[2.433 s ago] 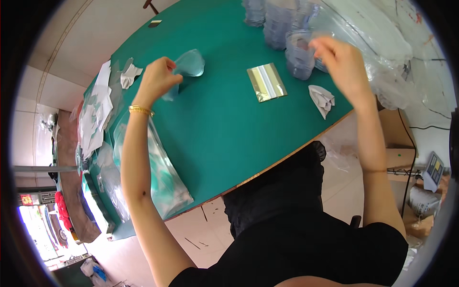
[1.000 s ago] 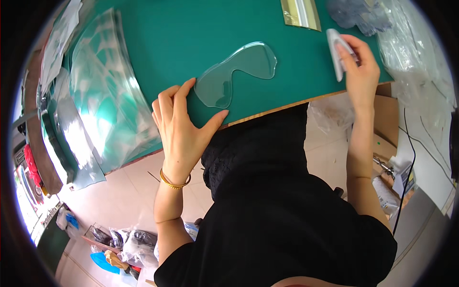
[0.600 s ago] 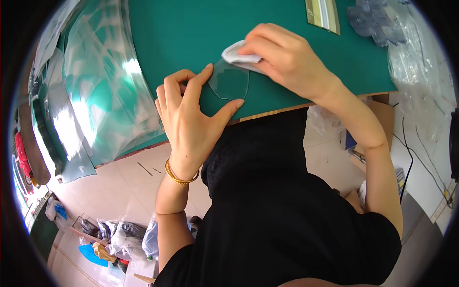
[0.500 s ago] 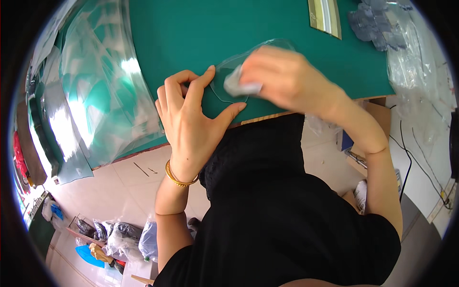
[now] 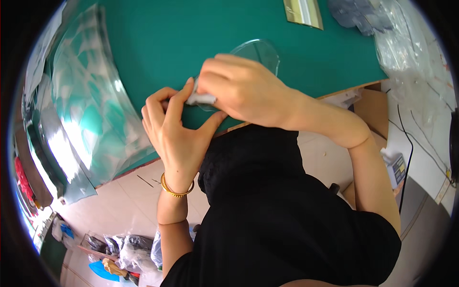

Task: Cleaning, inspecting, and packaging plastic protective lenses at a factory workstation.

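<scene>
Cloth point(image 5: 204, 99), white and bunched, is clamped in the fingers of my right hand point(image 5: 244, 91), over the left end of a clear curved sheet point(image 5: 260, 53). That sheet lies on the green table point(image 5: 177, 38) near the edge closest to me, and my left hand point(image 5: 174, 131) rests at the sheet's left end, thumb and forefinger spread apart.

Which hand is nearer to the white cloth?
Right: the right hand grips the white cloth over the clear plastic piece. The left hand is just to the cloth's left, spread around the piece's left end.
</scene>
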`<state>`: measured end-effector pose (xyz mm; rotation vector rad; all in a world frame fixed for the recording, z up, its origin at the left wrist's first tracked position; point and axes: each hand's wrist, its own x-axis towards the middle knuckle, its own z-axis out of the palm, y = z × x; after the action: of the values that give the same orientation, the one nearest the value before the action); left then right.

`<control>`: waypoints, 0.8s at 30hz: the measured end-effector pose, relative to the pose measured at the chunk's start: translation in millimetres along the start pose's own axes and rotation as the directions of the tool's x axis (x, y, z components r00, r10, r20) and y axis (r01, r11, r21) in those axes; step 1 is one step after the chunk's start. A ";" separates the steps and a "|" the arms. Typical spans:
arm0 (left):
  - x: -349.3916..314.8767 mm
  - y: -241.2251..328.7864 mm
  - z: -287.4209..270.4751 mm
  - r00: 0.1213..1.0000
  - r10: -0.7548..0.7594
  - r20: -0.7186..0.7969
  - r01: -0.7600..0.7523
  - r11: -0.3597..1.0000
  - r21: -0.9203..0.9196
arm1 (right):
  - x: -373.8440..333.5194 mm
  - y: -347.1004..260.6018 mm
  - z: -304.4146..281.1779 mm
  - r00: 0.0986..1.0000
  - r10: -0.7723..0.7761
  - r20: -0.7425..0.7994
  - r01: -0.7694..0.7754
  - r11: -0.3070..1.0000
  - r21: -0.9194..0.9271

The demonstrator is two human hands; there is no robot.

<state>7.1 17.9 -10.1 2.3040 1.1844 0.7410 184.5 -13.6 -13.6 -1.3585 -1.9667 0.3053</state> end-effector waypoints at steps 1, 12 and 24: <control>0.1 -0.2 1.4 1.000 -0.003 -0.004 0.003 1.000 -0.015 | 0.2 8.2 -1.8 0.999 0.007 -0.043 -0.009 0.999 -0.047; 3.1 7.0 -2.3 1.000 -0.013 0.026 0.013 1.000 0.006 | -45.3 28.1 -51.3 0.981 0.054 -0.185 -0.086 0.982 -0.167; -13.6 1.3 -48.5 0.990 0.077 0.118 -0.065 0.992 -0.108 | -108.2 49.8 -137.3 0.791 0.428 -0.437 -0.590 0.725 -0.357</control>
<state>-29.6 12.6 23.9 2.2796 0.9911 0.6606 332.8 -115.7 11.4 -2.1353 -1.3876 -0.1747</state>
